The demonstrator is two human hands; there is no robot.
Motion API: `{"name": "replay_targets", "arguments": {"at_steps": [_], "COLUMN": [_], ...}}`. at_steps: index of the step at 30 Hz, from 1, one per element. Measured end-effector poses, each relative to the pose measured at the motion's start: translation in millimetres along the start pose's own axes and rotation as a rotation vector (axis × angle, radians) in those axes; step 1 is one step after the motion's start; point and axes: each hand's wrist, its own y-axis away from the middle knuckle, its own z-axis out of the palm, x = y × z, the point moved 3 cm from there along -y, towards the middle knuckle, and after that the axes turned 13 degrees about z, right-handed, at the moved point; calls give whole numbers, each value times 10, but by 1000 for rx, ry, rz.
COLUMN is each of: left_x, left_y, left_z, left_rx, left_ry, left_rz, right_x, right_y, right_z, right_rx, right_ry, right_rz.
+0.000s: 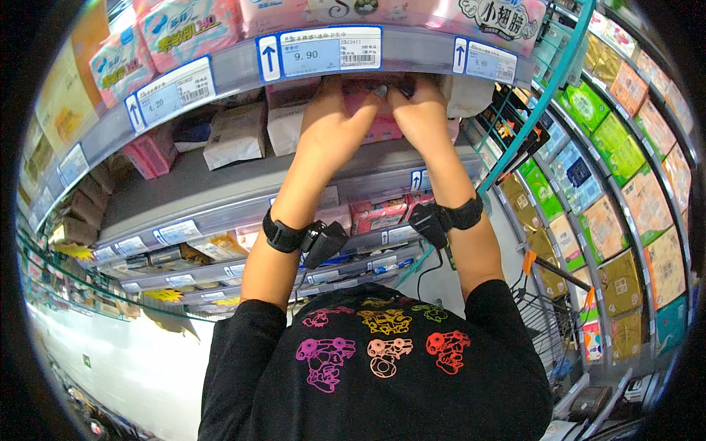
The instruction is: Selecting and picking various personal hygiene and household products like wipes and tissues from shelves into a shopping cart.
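Note:
Both of my hands reach under the lip of an upper store shelf (234, 69), among packages on the shelf below. My left hand (336, 118) is at a pink package (380, 127), its thumb pointing towards the other hand. On the package's right side is my right hand (419, 107), its fingers partly hidden in the shadow under the shelf. The hands are close together, and whether they grip the package cannot be told. A white package (285, 129) stands beside my left hand, and a white one (469, 96) lies right of my right hand. Each wrist wears a black strap with a small device.
Sanitary pad packs (182, 33) line the upper shelf above price labels. A beige package (236, 135) and a pink box (150, 154) sit further left. A teal wire divider (551, 93) rises at the right. Beyond it are a wire shopping cart (543, 308) and shelves of tissue packs (623, 157).

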Motion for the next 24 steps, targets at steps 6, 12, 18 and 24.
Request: {"name": "replay_targets", "arguments": {"at_steps": [6, 12, 18, 24], "left_x": [387, 510, 452, 508], "left_y": [368, 857, 1455, 1972], "left_z": [-266, -702, -1122, -964], "left_rx": [274, 188, 250, 84], "left_ry": [-176, 71, 527, 793], "left_rz": [185, 123, -16, -375], "right_x": [-63, -495, -845, -627], "right_y": [318, 985, 1813, 2762], "right_z": [-71, 121, 214, 184], "right_rx": [-50, 8, 194, 346], "right_ry": [-598, -931, -968, -894], "right_rz": [211, 295, 193, 424]}}
